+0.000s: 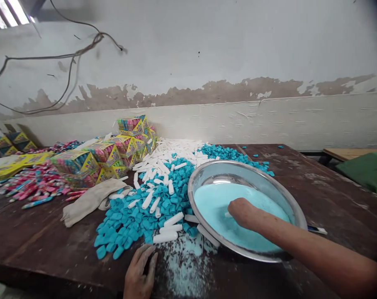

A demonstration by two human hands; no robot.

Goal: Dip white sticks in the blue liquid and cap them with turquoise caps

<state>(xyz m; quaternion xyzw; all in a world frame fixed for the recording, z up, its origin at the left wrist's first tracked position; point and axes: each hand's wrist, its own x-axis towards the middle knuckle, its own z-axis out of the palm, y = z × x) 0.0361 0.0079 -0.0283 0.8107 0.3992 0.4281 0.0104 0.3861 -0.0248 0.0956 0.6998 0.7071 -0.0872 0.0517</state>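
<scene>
Your right hand (242,211) dips into the pale blue powder (219,207) in the round steel basin (297,211), fingers curled, seemingly pinching a small white tube. Your left hand (140,272) rests flat and empty on the near table edge. Next, lift gently without spilling powder.

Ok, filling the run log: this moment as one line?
right hand in blue powder, metal basin | left hand flat on table | blue caps beside

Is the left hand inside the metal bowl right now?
No, the left hand lies flat on the table beside spilled powder, while the right hand is in the metal bowl.
</scene>
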